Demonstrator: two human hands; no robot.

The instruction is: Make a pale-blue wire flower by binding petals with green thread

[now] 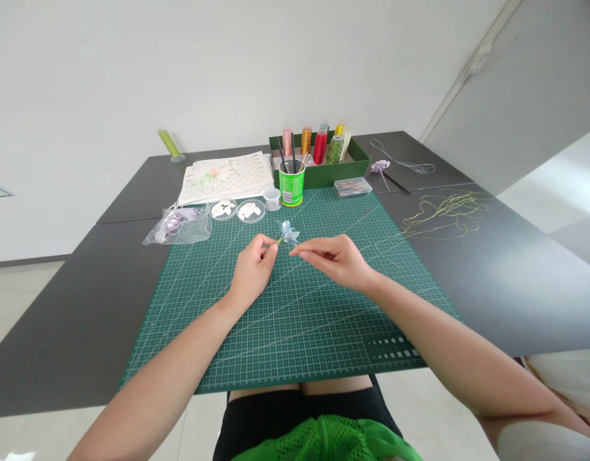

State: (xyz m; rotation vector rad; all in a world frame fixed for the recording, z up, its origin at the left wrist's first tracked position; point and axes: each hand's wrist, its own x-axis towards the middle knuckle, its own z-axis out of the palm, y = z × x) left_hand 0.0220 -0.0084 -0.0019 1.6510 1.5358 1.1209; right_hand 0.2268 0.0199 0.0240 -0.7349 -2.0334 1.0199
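My left hand [253, 267] is closed in a pinch on the thin green stem of a pale blue artificial flower [288, 232], above the cutting mat [276, 333]. The flower's petals spread out beyond the fingertips. Just to the right, my right hand [337, 257] is closed too, its thumb and forefinger pressed together beside the lower petals. What lies between those fingers is too small to make out. A loose yellow-green thread [441, 214] trails from the table on the right across the mat towards my right wrist.
Behind the hands stand a green can [292, 187] of tools and a green box [324, 174] with thread spools. Small dishes [251, 210] of white pieces, a plastic bag [180, 226] and paper sheets [223, 179] lie left. A clear case [352, 187] and purple flower [380, 166] are right.
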